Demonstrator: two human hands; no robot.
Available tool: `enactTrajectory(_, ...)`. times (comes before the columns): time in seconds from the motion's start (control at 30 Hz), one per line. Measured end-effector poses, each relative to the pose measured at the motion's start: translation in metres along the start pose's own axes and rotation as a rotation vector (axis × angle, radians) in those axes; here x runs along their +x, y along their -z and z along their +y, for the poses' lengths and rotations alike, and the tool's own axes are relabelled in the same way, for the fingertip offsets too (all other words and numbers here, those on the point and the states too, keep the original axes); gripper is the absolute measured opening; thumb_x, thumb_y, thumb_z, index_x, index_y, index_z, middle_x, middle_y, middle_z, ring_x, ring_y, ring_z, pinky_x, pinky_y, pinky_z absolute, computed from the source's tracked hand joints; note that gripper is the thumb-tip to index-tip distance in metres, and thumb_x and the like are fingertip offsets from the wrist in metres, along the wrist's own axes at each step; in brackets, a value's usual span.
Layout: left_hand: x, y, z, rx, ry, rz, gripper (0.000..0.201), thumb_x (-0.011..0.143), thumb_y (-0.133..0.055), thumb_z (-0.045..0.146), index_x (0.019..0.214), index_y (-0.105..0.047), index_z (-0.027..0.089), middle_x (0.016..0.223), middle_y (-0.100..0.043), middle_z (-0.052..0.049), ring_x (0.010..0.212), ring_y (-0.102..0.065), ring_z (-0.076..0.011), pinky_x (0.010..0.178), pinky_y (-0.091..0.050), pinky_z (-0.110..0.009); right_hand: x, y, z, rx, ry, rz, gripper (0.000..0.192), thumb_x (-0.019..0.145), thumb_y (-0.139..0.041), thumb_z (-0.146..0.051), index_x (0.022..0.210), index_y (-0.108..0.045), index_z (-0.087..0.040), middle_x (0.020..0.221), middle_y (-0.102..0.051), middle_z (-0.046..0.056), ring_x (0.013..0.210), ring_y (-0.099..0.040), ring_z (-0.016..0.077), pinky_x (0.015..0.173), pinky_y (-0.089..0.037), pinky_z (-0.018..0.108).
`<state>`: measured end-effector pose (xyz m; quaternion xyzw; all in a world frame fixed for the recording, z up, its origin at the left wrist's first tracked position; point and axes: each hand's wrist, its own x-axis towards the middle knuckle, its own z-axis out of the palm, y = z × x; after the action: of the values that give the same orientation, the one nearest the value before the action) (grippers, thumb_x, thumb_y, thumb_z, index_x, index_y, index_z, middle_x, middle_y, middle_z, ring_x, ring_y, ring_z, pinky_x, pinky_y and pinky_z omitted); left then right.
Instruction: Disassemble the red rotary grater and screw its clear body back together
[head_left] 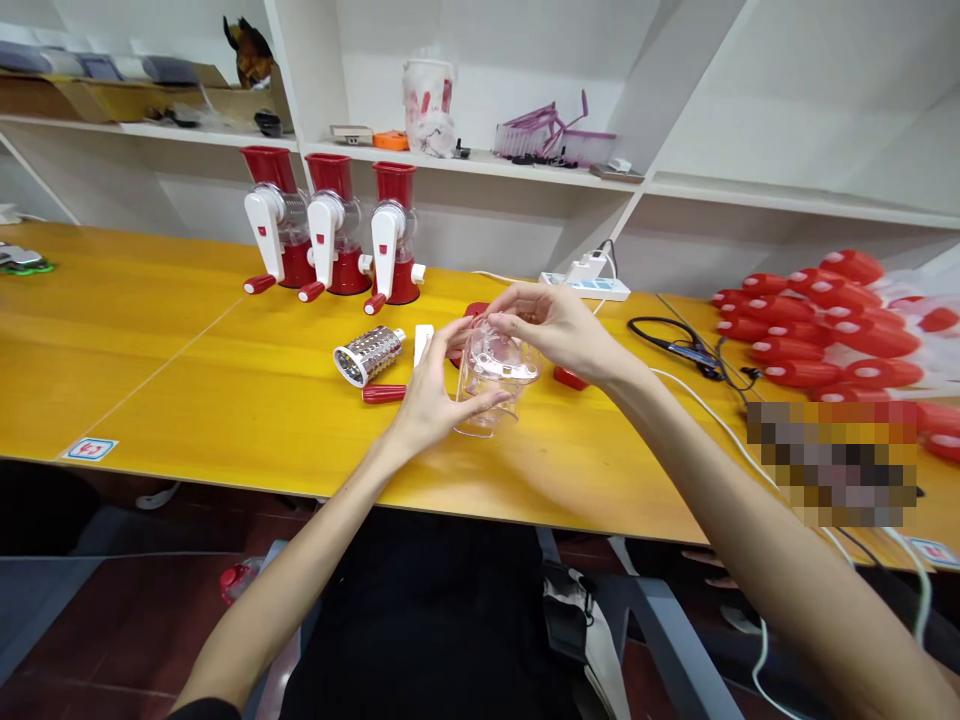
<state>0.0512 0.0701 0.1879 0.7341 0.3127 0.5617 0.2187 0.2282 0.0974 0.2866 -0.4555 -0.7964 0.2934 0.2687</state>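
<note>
Clear housing (pixel 495 385): held just above the yellow table (pixel 187 370), long axis upright, wide end up.
Left hand (pixel 431 390): fingers curled round its side.
Right hand (pixel 559 325): gripped its top rim.
Metal drum (pixel 367 355): lay on its side, left of the hands.

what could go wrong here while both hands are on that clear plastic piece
1. The clear plastic piece is held above the table by the left hand and right hand; a slip might drop it.
2. The metal grater drum lies on its side nearby; a nudge could roll it.

Both hands (pixel 495 360) around clear housing (pixel 493 378)
</note>
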Motion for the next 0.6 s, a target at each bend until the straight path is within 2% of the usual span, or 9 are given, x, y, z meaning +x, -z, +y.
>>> enactTrajectory(0.1, 0.000, -0.001, -0.001, 0.023, -0.006, 0.015, 0.087, 0.075, -0.076, 0.072, 0.140, -0.042, 0.026, 0.141, -0.057, -0.014, 0.129, -0.059, -0.0301, 0.108, -0.051, -0.047, 0.002, -0.004, -0.002, -0.013, -0.012, -0.011, 0.072, 0.080, -0.051, -0.065, 0.112, -0.057, -0.001, 0.094, -0.061, 0.004, 0.081, -0.043, -0.0151, 0.079, -0.042, -0.002)
enactTrajectory(0.43, -0.001, -0.002, 0.001, 0.034, -0.001, 0.032, 0.084, 0.074, -0.076, 0.073, 0.137, -0.047, 0.025, 0.139, -0.058, -0.013, 0.128, -0.058, -0.0293, 0.106, -0.052, -0.045, -0.002, -0.014, 0.000, -0.117, -0.055, 0.148, 0.071, 0.082, -0.045, -0.067, 0.107, -0.059, -0.002, 0.098, -0.058, 0.004, 0.090, -0.041, -0.0134, 0.094, -0.045, 0.002)
enactTrajectory(0.6, -0.001, -0.001, 0.000, 0.006, -0.005, 0.039, 0.082, 0.073, -0.080, 0.068, 0.136, -0.049, 0.025, 0.136, -0.061, -0.012, 0.124, -0.060, -0.0269, 0.106, -0.052, -0.044, -0.002, -0.007, -0.003, -0.133, -0.041, 0.093, 0.072, 0.082, -0.045, -0.066, 0.112, -0.057, -0.002, 0.098, -0.059, 0.004, 0.086, -0.041, -0.0143, 0.083, -0.040, -0.002)
